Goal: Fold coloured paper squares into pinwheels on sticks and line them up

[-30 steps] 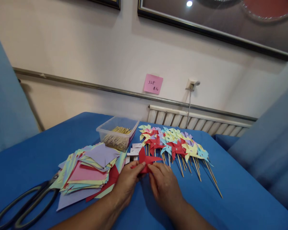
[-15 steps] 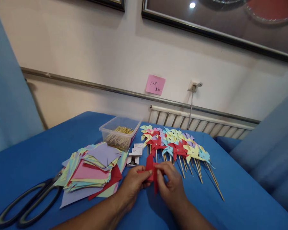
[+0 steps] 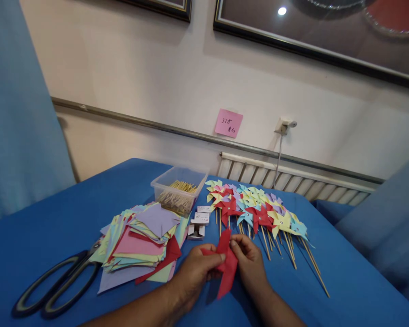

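Note:
Over the near part of the table I hold a red paper pinwheel point(image 3: 228, 265), its blades folded and no stick visible on it. My left hand point(image 3: 199, 268) pinches it from the left, thumb lying across its middle. At its upper right edge, my right hand point(image 3: 248, 259) has thumb and forefinger pinched together; whatever is between those fingertips is hidden. Just beyond my hands stand small white boxes point(image 3: 200, 219), the nearest one open toward me. Finished pinwheels on sticks point(image 3: 261, 217), in red, yellow, blue and purple, lie in overlapping rows to the right.
Left of my hands is a pile of cut coloured paper point(image 3: 141, 247), with large dark-handled scissors point(image 3: 59, 281) beside it. A clear plastic box point(image 3: 179, 190) of thin sticks stands behind. The blue-covered table point(image 3: 122, 184) reaches toward a wall with a radiator point(image 3: 248, 171).
The red pinwheel has turned so its face and lower blade show more broadly. My right fingers have shifted to its upper edge. The whole view has swung slightly left.

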A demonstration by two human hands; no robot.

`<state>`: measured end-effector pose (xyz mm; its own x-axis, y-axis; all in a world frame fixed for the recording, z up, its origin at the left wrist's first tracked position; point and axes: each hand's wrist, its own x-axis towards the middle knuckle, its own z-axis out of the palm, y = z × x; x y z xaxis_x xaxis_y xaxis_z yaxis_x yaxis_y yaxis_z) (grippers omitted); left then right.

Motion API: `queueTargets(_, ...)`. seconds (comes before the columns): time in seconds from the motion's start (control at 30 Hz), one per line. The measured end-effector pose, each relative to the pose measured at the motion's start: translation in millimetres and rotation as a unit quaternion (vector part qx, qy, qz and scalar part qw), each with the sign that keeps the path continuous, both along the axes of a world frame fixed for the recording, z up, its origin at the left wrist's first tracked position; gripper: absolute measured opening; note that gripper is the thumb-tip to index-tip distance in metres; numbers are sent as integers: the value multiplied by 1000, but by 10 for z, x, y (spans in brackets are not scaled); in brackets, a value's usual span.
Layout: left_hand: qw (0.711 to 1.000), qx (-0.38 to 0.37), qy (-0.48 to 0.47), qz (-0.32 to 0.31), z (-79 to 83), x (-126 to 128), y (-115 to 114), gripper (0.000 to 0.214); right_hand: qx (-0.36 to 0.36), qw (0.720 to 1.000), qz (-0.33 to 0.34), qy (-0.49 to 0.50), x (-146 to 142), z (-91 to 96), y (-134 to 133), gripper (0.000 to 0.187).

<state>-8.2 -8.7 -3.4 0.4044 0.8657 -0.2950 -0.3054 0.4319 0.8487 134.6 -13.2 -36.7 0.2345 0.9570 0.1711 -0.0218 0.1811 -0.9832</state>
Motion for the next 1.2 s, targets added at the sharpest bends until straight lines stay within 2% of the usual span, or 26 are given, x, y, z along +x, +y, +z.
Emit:
queueTargets(0.2,999,-5,-29,22,-1,-17,96,20,4,1000,-13,-22,18,-32,34,20)
queueTargets(0.47,999,18,-21,19,34,9,55,21,-30,998,-30,44,117,-108,113,25)
queueTargets(0.67,1000,13,-12,25,40,10,62,20,-27,999,-22,32,92,-115,120,24)
queueTargets(0.83,999,13,-14,34,25,23,66,21,-11,1000,-9,-1,47,-58,77,24)
queueTargets(1.0,999,9,-11,39,8,31,71,21,3,999,36,-34,42,71,-31,32)
queueTargets(1.2,999,5,-24,43,-61,27,94,26,12,993,59,-97,13,119,-62,25)
